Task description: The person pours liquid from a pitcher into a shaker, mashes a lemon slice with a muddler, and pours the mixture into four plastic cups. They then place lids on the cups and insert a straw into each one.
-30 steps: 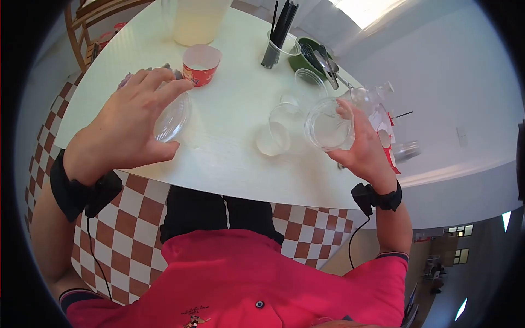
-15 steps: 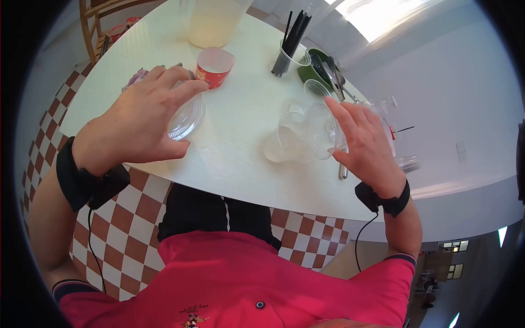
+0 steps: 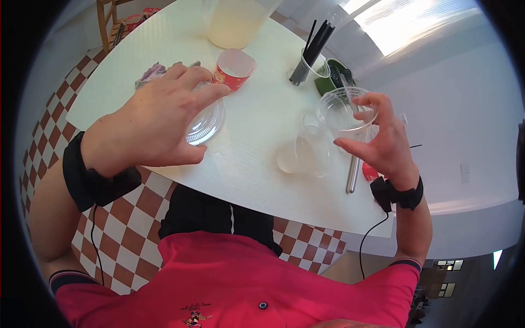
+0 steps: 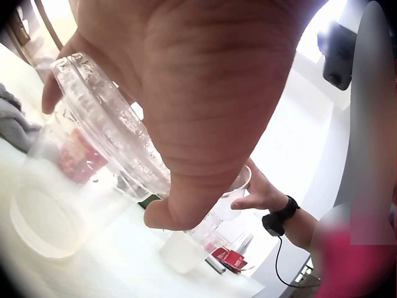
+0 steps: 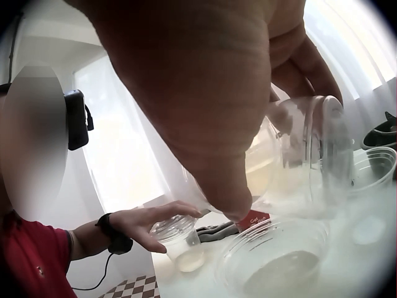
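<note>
My left hand (image 3: 164, 109) spans the top of a lidded clear plastic cup (image 3: 206, 124), palm down. In the left wrist view the fingers lie over the far side of its ribbed lid (image 4: 105, 118) and the thumb is at the near edge; the clear cup body shows below. My right hand (image 3: 383, 136) holds another clear plastic cup (image 5: 301, 152) between thumb and curled fingers, raised above the table. Under it, on the table, stands an open clear plastic cup (image 3: 311, 153). A red patterned paper cup (image 3: 232, 81) sits just beyond my left fingertips.
At the back stands a pitcher of pale liquid (image 3: 235, 27). Black straws (image 3: 316, 46) stand in a clear cup beside a green bowl (image 3: 327, 83) with utensils. A metal handle (image 3: 353, 177) lies near the right table edge. A greyish-purple cloth (image 3: 153, 72) is behind my left hand.
The head view has shifted, so the table things appear farther right. My right hand has turned the cup it holds, tipping its rim sideways and then upward. The left hand stays at the lidded cup.
</note>
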{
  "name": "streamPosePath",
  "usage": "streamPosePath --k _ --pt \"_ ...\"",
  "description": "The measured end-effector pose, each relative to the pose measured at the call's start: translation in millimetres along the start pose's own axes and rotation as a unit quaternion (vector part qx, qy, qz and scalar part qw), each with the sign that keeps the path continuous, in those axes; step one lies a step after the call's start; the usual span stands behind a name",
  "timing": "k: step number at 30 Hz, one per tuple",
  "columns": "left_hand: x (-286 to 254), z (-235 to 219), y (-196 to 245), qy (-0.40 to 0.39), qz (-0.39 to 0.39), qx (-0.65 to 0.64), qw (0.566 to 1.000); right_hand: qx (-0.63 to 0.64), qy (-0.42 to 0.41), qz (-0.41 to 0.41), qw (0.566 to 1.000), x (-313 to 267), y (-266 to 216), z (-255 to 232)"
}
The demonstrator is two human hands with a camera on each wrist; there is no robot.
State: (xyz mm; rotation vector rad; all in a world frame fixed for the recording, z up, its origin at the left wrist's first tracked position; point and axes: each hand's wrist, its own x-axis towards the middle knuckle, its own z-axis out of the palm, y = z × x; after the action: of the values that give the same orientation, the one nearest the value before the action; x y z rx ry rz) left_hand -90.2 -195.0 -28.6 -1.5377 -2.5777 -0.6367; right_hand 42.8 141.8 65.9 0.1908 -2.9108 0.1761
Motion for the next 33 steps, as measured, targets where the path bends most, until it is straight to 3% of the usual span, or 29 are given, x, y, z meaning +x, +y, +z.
streamPosePath --k 1,5,8,14,20,29,33 --pt "0.8 0.7 -0.8 0.003 0.004 0.001 1.0 0.005 0.038 -0.028 0.999 8.7 4.8 6.1" --pt "1.2 0.9 -0.7 0.007 0.007 0.007 1.0 0.043 0.042 0.019 0.998 42.4 14.8 21.9" --pt "1.0 0.6 0.1 0.003 0.002 0.004 1.0 0.04 0.053 -0.003 0.998 64.9 21.7 38.4" --pt "1.3 -0.3 -0.8 -0.004 0.001 0.001 1.0 -0.001 0.01 0.019 1.0 95.6 18.4 67.6" --pt "1.9 0.7 -2.5 -0.002 0.008 0.003 1.0 -0.04 -0.072 0.066 0.994 103.5 12.9 88.1" --pt "11.9 -5.2 -2.0 -0.023 0.004 -0.006 1.0 -0.07 -0.056 -0.034 0.995 82.6 23.4 97.7" --pt "16.9 -5.0 -2.7 -0.008 0.018 -0.015 1.0 -0.082 -0.069 0.004 0.994 76.0 18.6 91.3"
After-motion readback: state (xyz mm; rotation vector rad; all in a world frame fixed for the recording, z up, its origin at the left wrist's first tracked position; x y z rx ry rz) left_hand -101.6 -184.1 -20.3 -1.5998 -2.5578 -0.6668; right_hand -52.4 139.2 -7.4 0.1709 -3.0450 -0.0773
